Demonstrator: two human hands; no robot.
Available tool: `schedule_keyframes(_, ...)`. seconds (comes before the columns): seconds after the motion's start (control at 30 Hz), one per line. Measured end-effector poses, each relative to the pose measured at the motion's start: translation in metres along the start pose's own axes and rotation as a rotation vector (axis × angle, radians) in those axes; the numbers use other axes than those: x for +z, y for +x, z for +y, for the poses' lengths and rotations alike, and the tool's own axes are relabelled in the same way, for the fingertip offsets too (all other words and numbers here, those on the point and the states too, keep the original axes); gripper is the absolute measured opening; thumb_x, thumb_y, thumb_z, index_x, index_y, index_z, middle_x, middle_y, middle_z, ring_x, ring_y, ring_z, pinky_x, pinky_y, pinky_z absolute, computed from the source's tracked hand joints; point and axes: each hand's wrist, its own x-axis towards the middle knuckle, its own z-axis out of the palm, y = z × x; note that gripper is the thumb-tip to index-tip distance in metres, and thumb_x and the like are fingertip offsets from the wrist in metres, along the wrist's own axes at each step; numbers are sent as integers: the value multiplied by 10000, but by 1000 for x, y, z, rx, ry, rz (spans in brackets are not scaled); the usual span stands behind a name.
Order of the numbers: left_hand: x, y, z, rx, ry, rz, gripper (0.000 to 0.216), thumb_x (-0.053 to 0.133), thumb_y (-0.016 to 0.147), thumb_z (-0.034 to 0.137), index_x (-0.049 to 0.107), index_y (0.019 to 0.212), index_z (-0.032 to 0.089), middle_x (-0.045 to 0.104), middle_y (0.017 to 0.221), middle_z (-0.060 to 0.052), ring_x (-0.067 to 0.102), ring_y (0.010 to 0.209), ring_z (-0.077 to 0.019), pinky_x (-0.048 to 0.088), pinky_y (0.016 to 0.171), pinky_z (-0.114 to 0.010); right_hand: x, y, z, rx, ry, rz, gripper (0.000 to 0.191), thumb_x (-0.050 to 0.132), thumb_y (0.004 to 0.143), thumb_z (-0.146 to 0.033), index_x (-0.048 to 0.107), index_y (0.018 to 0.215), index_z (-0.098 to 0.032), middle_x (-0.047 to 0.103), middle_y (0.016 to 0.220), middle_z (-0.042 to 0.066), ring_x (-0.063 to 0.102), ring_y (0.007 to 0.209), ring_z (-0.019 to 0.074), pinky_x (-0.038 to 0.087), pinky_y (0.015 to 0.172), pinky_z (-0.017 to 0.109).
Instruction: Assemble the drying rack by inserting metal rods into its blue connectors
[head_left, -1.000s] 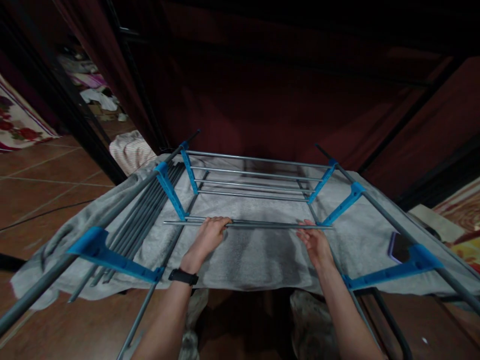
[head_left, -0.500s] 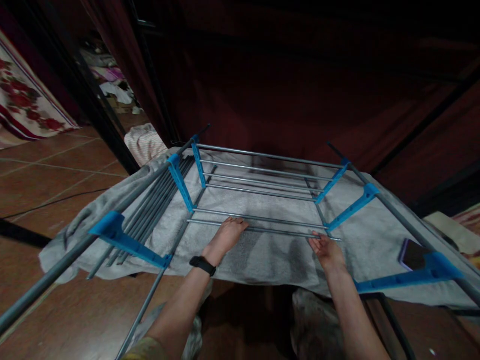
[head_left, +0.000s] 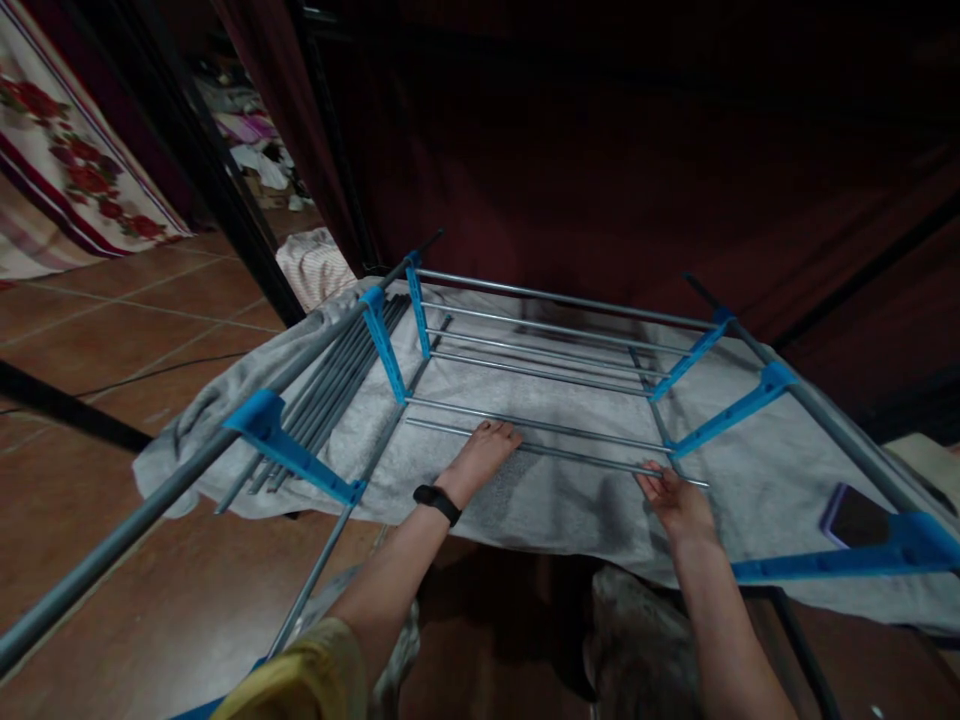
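Observation:
A thin metal rod (head_left: 581, 457) lies crosswise before me, held in both hands. My left hand (head_left: 486, 455) curls over it left of its middle, a dark band around that wrist. Near the rod's right end, my right hand (head_left: 677, 505) pinches it between thumb and fingers. Around them stands a rack frame of grey tubes with blue plastic brackets, among them a left bracket (head_left: 296, 450) and a right bracket (head_left: 724, 412). Several crossbars, including the nearest fixed crossbar (head_left: 540, 418), span the frame just beyond the held rod. Both rod ends are apart from the brackets.
A grey blanket (head_left: 480, 500) covers the surface under the frame. Several loose grey tubes (head_left: 330, 390) lie side by side at left. A phone (head_left: 855, 515) rests at right. Behind hangs a dark red curtain (head_left: 600, 180); a dark post (head_left: 217, 190) stands at left.
The camera has turned a little left, so the scene sits further right. Both hands keep hold of the rod, which has slid slightly right relative to the frame.

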Motion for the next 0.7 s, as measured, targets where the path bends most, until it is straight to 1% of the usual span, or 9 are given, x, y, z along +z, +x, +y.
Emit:
schedule_keyframes(0.13,5,1,1,-5,-13,-1,251,473,936,72,626,1094,194,648,1068,-77,626,957,-209,457,838,-337,-3,2,-2,4,-2,-3,197,483,784,-11,548,784,-197,629,781,-12,656,745,108,600,826,322)
schedule_keyframes(0.23,7,3,1,-5,-25,21,248,481,936,78,623,1103,195,652,1030,-70,626,940,-202,450,877,-342,-3,3,-2,17,-1,35,216,462,779,-1,550,779,-198,630,793,-9,658,764,110,596,841,331)
schedule_keyframes(0.33,6,4,2,9,-48,42,245,479,944,94,622,1119,191,653,1036,-74,615,961,-200,434,917,-344,-2,2,-1,22,0,56,229,428,787,-5,546,785,-201,642,829,6,665,789,114,587,866,342)
schedule_keyframes(0.43,5,5,4,-5,-65,76,195,498,967,195,625,1115,177,649,1045,-89,603,982,-218,424,923,-359,0,1,0,22,3,51,209,419,823,-46,550,803,-208,645,853,13,667,799,114,576,890,346)
schedule_keyframes(0.5,6,5,5,-18,-62,99,219,487,986,280,627,1113,169,647,1049,-98,598,991,-231,418,923,-371,1,1,-1,45,3,39,230,394,828,-48,554,813,-211,647,868,17,668,807,112,570,901,348)
schedule_keyframes(0.53,6,5,5,-19,-53,106,233,473,992,285,625,1126,169,647,1054,-98,597,993,-231,414,924,-373,1,2,-1,56,3,35,243,385,823,-41,557,817,-213,647,874,18,668,811,111,568,904,350)
schedule_keyframes(0.7,8,3,5,6,38,118,305,451,974,120,594,1233,192,657,1038,-78,591,981,-212,393,916,-369,-4,10,-3,60,-15,26,207,470,772,-27,568,793,-208,634,882,7,655,824,104,554,927,350)
